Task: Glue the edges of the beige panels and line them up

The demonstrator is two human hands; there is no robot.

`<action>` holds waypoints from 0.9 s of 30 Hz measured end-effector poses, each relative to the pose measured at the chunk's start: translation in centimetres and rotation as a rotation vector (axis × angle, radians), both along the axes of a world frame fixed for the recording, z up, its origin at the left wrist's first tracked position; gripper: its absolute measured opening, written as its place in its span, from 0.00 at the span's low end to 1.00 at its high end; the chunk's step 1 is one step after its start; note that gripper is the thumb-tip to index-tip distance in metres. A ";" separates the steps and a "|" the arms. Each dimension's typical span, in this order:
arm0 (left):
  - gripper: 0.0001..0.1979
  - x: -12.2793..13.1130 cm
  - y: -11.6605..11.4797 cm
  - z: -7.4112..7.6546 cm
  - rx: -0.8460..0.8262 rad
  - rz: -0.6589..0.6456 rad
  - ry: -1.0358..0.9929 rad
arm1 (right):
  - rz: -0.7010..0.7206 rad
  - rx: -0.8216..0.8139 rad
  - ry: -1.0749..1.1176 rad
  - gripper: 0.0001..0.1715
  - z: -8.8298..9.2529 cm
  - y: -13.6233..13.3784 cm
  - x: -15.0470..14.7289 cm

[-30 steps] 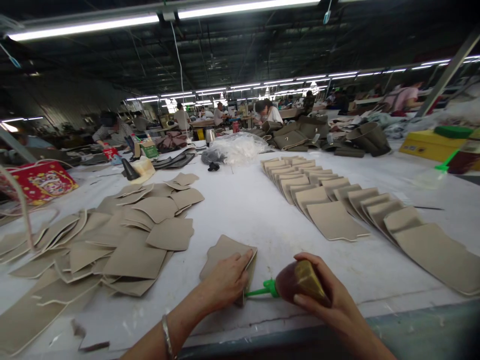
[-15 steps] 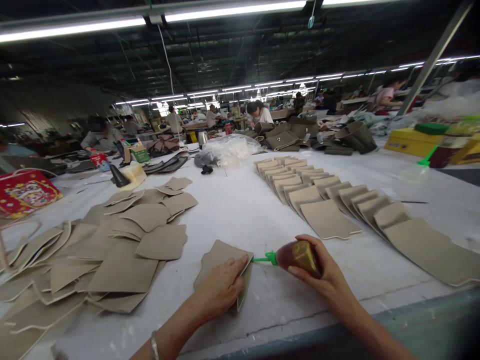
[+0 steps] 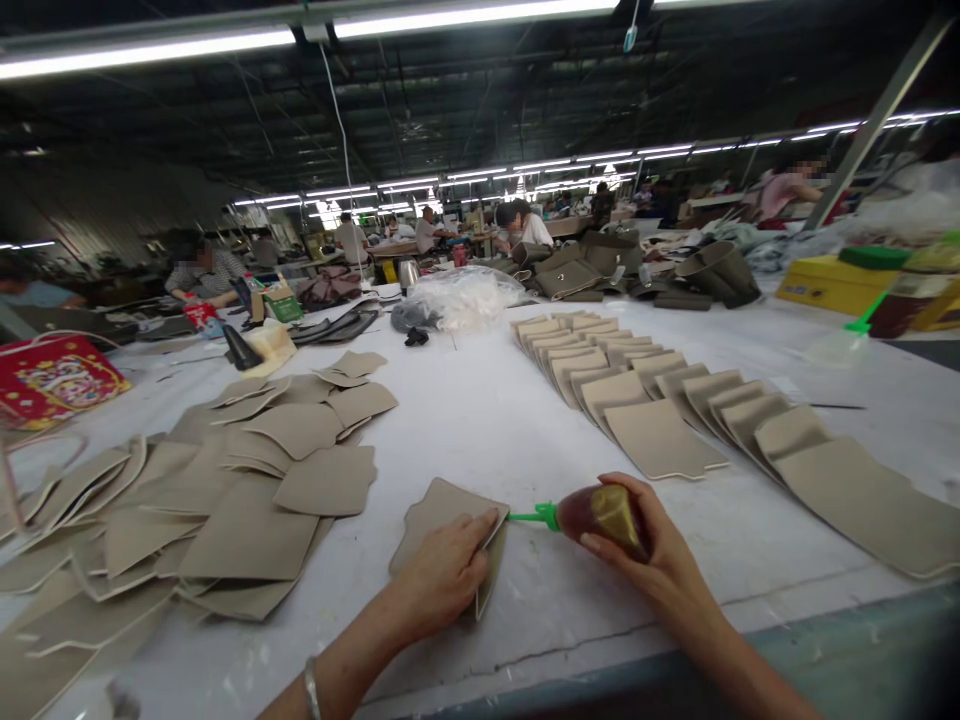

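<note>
My left hand [image 3: 448, 570] is closed on a grey-beige leather-like panel [image 3: 439, 508], with fingertips pressed near its right corner. Another layer shows beneath that corner; whether it is a fold or a separate panel, I cannot tell. My right hand [image 3: 654, 545] grips a squeeze bottle [image 3: 598, 518] of dark amber liquid, tilted on its side. Its thin green nozzle [image 3: 534, 514] points left, with the tip at the panel's right corner by my left fingertips. Whether any liquid comes out is too small to see.
A loose heap of similar panels [image 3: 247, 530] lies to the left. Overlapping rows of panels [image 3: 667, 430] run along the right. Farther back are clear plastic bags [image 3: 469, 298], dark bag pieces [image 3: 585, 265], a red box [image 3: 64, 380] and a yellow box [image 3: 821, 283]. Other people work beyond.
The view has shifted very slightly. Both hands, the panel and the bottle keep practically the same positions, with the nozzle tip still at the corner.
</note>
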State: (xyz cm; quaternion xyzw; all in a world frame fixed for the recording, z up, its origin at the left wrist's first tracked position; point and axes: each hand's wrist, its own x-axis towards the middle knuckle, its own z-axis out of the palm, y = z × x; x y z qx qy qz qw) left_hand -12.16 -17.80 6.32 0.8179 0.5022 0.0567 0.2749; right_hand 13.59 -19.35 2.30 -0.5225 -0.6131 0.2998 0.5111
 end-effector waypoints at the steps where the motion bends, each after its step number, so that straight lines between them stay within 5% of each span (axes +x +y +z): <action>1: 0.27 0.0 0.0 -0.1 0.003 -0.002 -0.004 | 0.015 -0.020 0.009 0.29 -0.1 -0.2 0.0; 11: 0.27 0.0 0.1 -0.3 0.014 0.004 -0.003 | -0.041 0.048 -0.022 0.28 0.3 0.0 -0.3; 27: 0.28 -0.1 0.0 -0.8 0.039 0.011 -0.049 | 0.000 -0.122 0.056 0.31 0.0 -1.5 -0.3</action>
